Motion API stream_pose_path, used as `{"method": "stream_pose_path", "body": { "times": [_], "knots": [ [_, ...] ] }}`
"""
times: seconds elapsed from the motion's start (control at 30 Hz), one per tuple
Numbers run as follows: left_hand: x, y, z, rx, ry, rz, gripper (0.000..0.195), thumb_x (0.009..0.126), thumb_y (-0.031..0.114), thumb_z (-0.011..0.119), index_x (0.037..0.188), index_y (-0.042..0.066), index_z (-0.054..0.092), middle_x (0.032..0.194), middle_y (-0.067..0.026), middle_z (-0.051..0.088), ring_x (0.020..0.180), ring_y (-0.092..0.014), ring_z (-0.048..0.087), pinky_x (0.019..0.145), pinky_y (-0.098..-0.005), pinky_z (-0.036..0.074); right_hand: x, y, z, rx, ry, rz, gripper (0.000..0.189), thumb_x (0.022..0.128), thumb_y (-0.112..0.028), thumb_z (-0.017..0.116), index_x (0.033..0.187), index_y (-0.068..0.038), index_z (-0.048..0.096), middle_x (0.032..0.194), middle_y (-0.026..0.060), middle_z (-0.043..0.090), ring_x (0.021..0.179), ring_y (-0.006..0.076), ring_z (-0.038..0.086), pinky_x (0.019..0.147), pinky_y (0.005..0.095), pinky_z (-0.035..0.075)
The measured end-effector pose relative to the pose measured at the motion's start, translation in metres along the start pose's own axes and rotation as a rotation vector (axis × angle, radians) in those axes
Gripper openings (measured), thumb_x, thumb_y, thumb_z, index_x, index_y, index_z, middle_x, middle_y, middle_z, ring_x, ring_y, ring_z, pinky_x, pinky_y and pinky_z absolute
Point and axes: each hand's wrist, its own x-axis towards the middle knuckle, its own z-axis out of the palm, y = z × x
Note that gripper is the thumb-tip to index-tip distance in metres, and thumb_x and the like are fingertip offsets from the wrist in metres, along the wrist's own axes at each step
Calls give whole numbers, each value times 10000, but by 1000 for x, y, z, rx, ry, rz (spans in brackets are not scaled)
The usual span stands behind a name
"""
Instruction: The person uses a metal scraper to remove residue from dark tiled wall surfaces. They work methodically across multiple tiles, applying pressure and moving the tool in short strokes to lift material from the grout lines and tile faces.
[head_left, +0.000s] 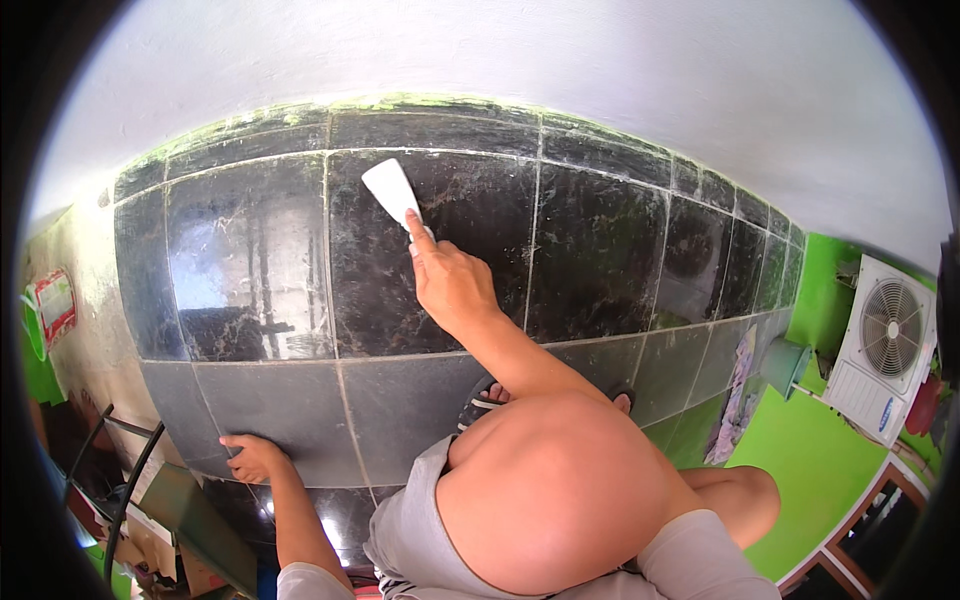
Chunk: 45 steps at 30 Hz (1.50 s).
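Observation:
My right hand (454, 285) grips a white scraper (392, 187), index finger stretched along it. Its broad end points up and left over a glossy black tile (465, 225) marked with pale specks and smears. Whether the blade touches the tile cannot be told. Lower left, my left hand (256, 459) is at a matte grey tile (277, 405) near its front edge, holding nothing, with fingers partly bent. My bare knee (555, 480) rises in the foreground and hides part of the floor. Behind it shows a sandalled foot (487, 401).
A white wall (480, 52) meets the black tiles along a strip with flaking green paint. An air-conditioner outdoor unit (889, 345), a teal tub (786, 366) and a hanging cloth (735, 401) are at right. At left are a paint bucket (52, 307), a black metal frame (133, 480) and cardboard boxes (154, 540).

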Motion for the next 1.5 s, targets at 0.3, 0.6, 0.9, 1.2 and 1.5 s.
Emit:
{"method": "stream_pose_path", "body": {
  "times": [0.3, 0.6, 0.9, 1.2, 1.5],
  "knots": [
    [26, -2, 11, 36, 81, -66, 1003, 939, 811, 312, 1303, -74, 613, 1389, -338, 527, 1365, -456, 458, 1118, -561, 360, -68, 173, -61, -221, 174, 425, 525, 1045, -270, 490, 1556, -180, 413, 864, 174, 713, 746, 372, 713, 667, 538, 567],
    [-48, 37, -71, -124, -107, -46, 954, 959, 739, 333, 1387, -88, 543, 1386, -318, 550, 1294, -431, 552, 1112, -521, 402, -140, 331, -212, -330, -34, 363, 455, 1022, -289, 516, 1422, -73, 504, 1059, 244, 710, 896, 446, 692, 780, 547, 555],
    [-294, 143, -382, -1070, -669, 1347, 650, 1052, 470, 424, 1447, -38, 512, 1330, -224, 615, 1302, -310, 565, 1168, -442, 367, -281, 455, -267, -225, -55, 731, 369, 949, -268, 570, 1291, -139, 615, 985, 233, 729, 925, 452, 693, 817, 556, 547],
    [-389, 249, -577, -373, -575, 2268, 720, 1066, 590, 368, 1453, 5, 529, 1356, -177, 620, 1298, -303, 568, 1139, -483, 382, -313, 537, -197, 23, 352, 754, 364, 1009, -289, 557, 1354, -197, 627, 973, 263, 707, 891, 475, 679, 756, 539, 546],
    [-527, 168, -547, 556, -994, 2647, 605, 959, 379, 653, 1369, -55, 557, 1230, -214, 634, 1161, -384, 616, 1015, -425, 491, -394, 437, -124, 10, 216, 503, 484, 1002, -176, 572, 1484, -173, 528, 987, 164, 701, 749, 371, 688, 612, 464, 551]
  ]
}}
